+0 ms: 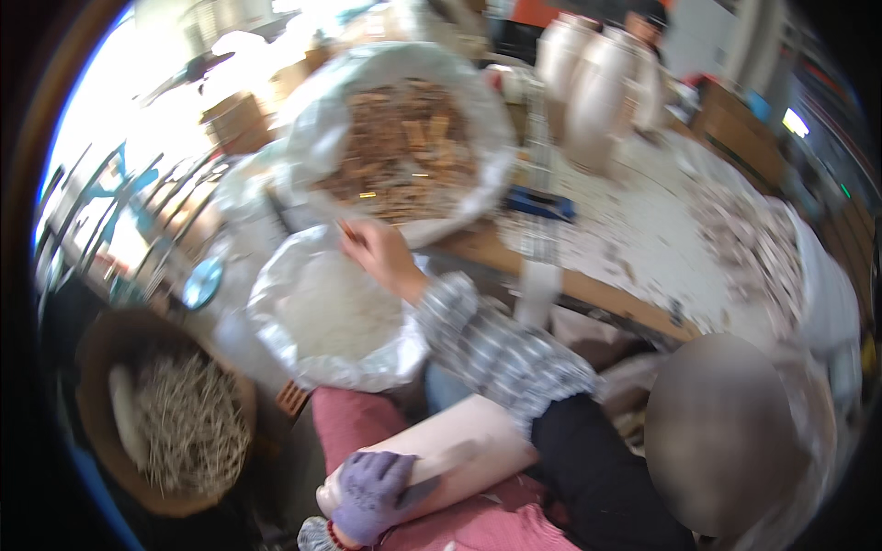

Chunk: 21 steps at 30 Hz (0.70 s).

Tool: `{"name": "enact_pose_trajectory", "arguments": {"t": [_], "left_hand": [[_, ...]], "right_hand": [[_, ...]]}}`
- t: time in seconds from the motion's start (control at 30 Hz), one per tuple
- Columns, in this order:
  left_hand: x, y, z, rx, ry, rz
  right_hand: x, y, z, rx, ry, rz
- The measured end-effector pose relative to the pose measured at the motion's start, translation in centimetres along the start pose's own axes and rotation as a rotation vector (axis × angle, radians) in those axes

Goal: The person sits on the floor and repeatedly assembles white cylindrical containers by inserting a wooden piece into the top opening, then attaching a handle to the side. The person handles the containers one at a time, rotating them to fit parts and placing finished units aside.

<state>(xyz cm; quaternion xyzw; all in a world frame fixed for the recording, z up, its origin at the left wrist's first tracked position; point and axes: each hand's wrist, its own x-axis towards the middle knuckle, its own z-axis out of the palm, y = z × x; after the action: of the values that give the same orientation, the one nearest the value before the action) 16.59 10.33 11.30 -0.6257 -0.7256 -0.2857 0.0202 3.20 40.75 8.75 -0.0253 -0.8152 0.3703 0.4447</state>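
Observation:
Across my lap, over pink trousers, lies a long pale pink vase-like vessel [473,441], its narrow neck toward the left. My left hand [372,496], in a purple glove, is closed over the vessel near its neck. My bare right hand [377,259] reaches away over the near edge of a large white bag [491,138] full of brown flat pieces [404,138]. Its fingers are pinched together; a small brownish tip shows at them, too small and blurred to name. Below that hand stands a smaller white bag [344,308] with whitish contents.
At the lower left is a round bin [96,386] of thin pale sticks. A table [634,248] on the right carries a blue tool [539,204], scattered bits and a heap of pale strips [749,248]. Tall pale vessels [597,101] stand at its far end, near another person [648,23].

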Motion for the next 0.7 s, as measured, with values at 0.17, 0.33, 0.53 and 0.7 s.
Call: {"name": "enact_pose_trajectory", "arguments": {"t": [0.17, 0.33, 0.53, 0.7], "left_hand": [[2.8, 1.3, 0.3, 0.151, -0.107, -0.016], [4.0, -2.5, 1.2, -0.054, -0.11, 0.072], [5.2, -5.8, 0.8, -0.211, -0.198, -0.175], [7.6, -5.7, -0.8, -0.408, -0.333, -0.528]], "right_hand": [[3.5, 0.3, -7.3, -0.292, 0.246, -0.102], [-13.0, -5.7, -21.0, -0.007, 0.103, 0.161], [-46.4, -4.8, -40.8, -0.702, 0.166, 1.132], [-58.5, 1.4, -46.9, -1.194, 0.521, 1.284]]}}
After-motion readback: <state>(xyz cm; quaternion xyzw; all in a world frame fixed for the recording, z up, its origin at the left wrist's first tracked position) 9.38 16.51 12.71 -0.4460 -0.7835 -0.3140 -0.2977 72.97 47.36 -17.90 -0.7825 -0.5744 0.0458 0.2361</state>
